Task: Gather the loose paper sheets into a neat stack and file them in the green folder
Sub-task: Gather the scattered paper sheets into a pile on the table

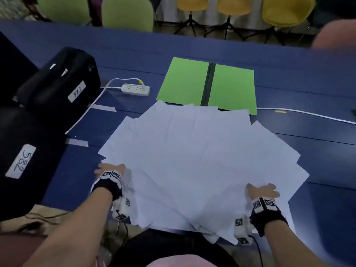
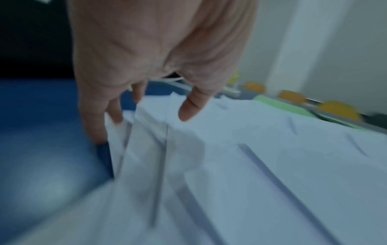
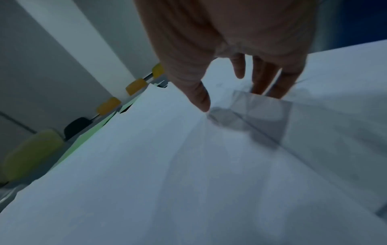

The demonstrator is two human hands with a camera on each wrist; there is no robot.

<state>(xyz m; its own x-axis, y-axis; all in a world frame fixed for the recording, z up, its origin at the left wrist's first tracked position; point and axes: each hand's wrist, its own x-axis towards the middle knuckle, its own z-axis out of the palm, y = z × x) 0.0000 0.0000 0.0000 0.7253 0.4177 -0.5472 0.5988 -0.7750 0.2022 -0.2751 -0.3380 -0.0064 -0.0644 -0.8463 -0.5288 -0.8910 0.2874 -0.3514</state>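
White paper sheets (image 1: 194,164) are lying fanned out in an overlapping spread on the blue counter (image 1: 308,78), their far corners reaching onto the near edge of the green folder (image 1: 208,83), which is lying open and flat with a dark spine down its middle. The left hand (image 1: 110,168) is resting at the left rim of the spread; the left wrist view is showing what the head view hides, namely straight fingers (image 2: 116,111) slipping under lifted sheet edges with the thumb above, the grip released and enclosing nothing. The right hand (image 1: 263,190) is lying on the right side of the spread; the right wrist view is showing its fingers (image 3: 263,74) extended, some tips disappearing behind a raised sheet edge, this grip likewise released. Only the head view is taking in the surroundings: a white power strip (image 1: 135,89) left of the folder, a white cable (image 1: 308,113) running beside the folder's right corner, black cases (image 1: 57,81) bearing handwritten labels at the left, and green and yellow chairs (image 1: 285,10) beyond the counter.
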